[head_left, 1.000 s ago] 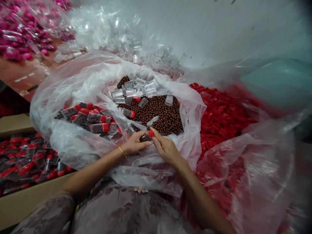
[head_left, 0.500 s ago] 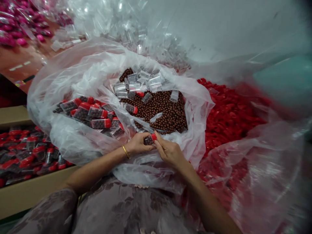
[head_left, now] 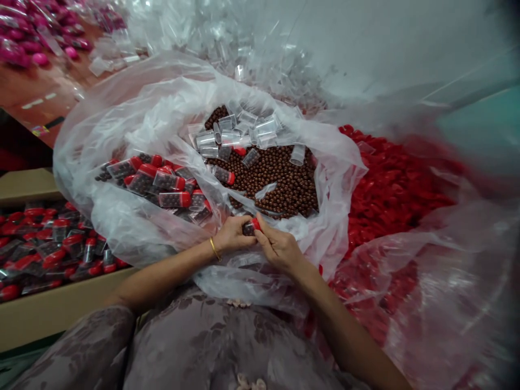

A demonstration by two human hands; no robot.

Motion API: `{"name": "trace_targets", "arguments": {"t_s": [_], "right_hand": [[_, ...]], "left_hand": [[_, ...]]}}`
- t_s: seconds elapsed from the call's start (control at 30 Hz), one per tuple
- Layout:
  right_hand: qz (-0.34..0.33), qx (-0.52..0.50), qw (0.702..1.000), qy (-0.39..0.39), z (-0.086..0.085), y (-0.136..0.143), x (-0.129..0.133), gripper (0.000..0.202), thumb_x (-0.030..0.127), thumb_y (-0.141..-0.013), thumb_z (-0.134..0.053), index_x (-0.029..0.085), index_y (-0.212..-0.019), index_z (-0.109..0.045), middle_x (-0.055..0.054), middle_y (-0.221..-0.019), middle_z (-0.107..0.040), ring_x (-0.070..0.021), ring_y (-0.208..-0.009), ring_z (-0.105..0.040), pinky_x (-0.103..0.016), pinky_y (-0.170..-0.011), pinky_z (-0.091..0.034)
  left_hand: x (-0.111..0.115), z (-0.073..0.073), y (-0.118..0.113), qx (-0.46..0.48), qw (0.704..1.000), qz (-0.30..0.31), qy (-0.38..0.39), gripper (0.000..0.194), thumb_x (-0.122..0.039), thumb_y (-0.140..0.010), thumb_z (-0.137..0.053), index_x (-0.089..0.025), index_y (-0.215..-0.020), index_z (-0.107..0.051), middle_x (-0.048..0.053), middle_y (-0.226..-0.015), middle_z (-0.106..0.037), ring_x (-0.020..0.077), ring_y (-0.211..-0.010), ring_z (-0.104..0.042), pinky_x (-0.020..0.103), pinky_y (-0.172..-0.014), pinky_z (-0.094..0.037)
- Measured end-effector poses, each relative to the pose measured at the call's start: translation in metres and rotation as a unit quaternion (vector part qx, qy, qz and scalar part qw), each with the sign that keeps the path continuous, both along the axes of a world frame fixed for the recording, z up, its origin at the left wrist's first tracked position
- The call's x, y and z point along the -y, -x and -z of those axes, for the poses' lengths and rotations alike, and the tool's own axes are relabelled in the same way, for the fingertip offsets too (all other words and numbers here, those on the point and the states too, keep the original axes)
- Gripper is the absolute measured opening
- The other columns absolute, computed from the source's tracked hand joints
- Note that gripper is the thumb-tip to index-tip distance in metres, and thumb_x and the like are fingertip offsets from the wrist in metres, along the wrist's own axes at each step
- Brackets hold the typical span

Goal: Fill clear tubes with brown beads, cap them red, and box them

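My left hand (head_left: 234,234) is closed round the clear body of a small container (head_left: 248,228) with dark balls in it. The fingers of my right hand (head_left: 277,244) pinch its red cap (head_left: 255,223). Just beyond my hands, brown balls (head_left: 284,181) lie in a white plastic bag (head_left: 134,114), with clear cups (head_left: 266,130) on top of them. Left of the balls, several red-capped containers (head_left: 174,199) rest on the plastic.
At the left stands a cardboard box (head_left: 69,303) of red-capped containers. Red caps (head_left: 390,189) are heaped on the right, partly under clear plastic. Clear cups (head_left: 239,72) are piled behind the bag; pink items (head_left: 39,58) lie at the far left.
The whole view has shifted slightly, so the bag and box appear a little further right. Both hands remain on the same container, and my right fingers are bent closer over its cap.
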State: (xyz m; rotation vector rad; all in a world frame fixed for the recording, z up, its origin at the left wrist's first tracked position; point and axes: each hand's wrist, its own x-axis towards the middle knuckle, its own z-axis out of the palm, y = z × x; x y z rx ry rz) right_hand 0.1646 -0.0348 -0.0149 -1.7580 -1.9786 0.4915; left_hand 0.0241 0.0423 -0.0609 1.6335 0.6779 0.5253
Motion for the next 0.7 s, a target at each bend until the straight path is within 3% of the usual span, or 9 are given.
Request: {"name": "trace_targets", "arguments": {"t_s": [0.07,0.17,0.3,0.37,0.47,0.57,0.7], "right_hand": [[-0.005,-0.004,1.000,0.008,-0.005,-0.005,0.001,0.047,0.038,-0.092,-0.032,0.016,-0.125,-0.056,-0.012,-0.096,-0.071,-0.0207,-0.078,-0.068,-0.031,-0.066,-0.054],[0.004,-0.034,0.999,0.016,-0.015,-0.012,0.003,0.049,0.044,-0.093,-0.028,0.019,-0.112,-0.066,-0.008,-0.075,-0.070,-0.0186,-0.068,-0.065,-0.029,-0.063,-0.052],[0.125,-0.182,0.975,-0.039,-0.020,-0.007,0.000,0.060,0.054,-0.092,-0.020,0.019,-0.104,-0.068,-0.004,-0.064,-0.059,-0.0158,-0.061,-0.058,-0.029,-0.062,-0.049],[0.174,-0.297,0.938,-0.029,-0.018,0.000,-0.005,0.070,0.056,-0.092,-0.007,0.019,-0.111,-0.063,-0.004,-0.071,-0.060,-0.0148,-0.064,-0.057,-0.028,-0.061,-0.048],[0.164,-0.383,0.908,0.041,-0.013,0.010,-0.013,0.076,0.051,-0.090,0.009,0.021,-0.130,-0.049,-0.007,-0.096,-0.062,-0.0158,-0.086,-0.061,-0.030,-0.075,-0.050],[0.126,-0.351,0.926,0.061,-0.011,0.013,-0.012,0.067,0.049,-0.092,0.005,0.023,-0.142,-0.032,-0.007,-0.120,-0.057,-0.0161,-0.113,-0.053,-0.035,-0.098,-0.042],[0.090,-0.215,0.972,-0.019,-0.011,0.015,-0.004,0.058,0.051,-0.094,-0.014,0.025,-0.144,-0.028,-0.007,-0.140,-0.041,-0.0193,-0.130,-0.036,-0.043,-0.111,-0.024]], "left_hand": [[0.000,-0.005,0.000,-0.012,0.999,0.021,-0.023,0.015,-0.026,-0.066,-0.058,-0.013,-0.066,-0.051,-0.005,-0.057,-0.042,0.0068,-0.055,-0.035,0.019,-0.050,-0.028],[-0.002,-0.022,0.002,-0.049,0.993,0.069,-0.077,0.013,-0.025,-0.067,-0.059,-0.014,-0.067,-0.053,-0.005,-0.057,-0.045,0.0074,-0.055,-0.038,0.019,-0.051,-0.028],[-0.003,-0.050,0.003,-0.093,0.975,0.112,-0.169,0.006,-0.019,-0.065,-0.059,-0.015,-0.067,-0.055,-0.004,-0.057,-0.047,0.0078,-0.052,-0.038,0.021,-0.052,-0.027],[0.002,-0.059,0.001,-0.104,0.965,0.133,-0.198,0.005,-0.019,-0.065,-0.059,-0.016,-0.068,-0.056,-0.004,-0.057,-0.048,0.0083,-0.051,-0.039,0.021,-0.051,-0.026],[0.014,-0.063,-0.003,-0.137,0.955,0.148,-0.219,0.007,-0.022,-0.066,-0.061,-0.016,-0.071,-0.059,-0.001,-0.060,-0.054,0.0110,-0.053,-0.045,0.022,-0.052,-0.030],[0.024,-0.059,-0.005,-0.177,0.943,0.138,-0.244,0.012,-0.025,-0.067,-0.063,-0.016,-0.074,-0.061,0.003,-0.064,-0.059,0.0154,-0.057,-0.052,0.025,-0.056,-0.036],[0.031,-0.052,-0.004,-0.213,0.933,0.146,-0.251,0.021,-0.034,-0.069,-0.065,-0.014,-0.074,-0.063,0.008,-0.066,-0.063,0.0196,-0.059,-0.056,0.028,-0.058,-0.039]]}}
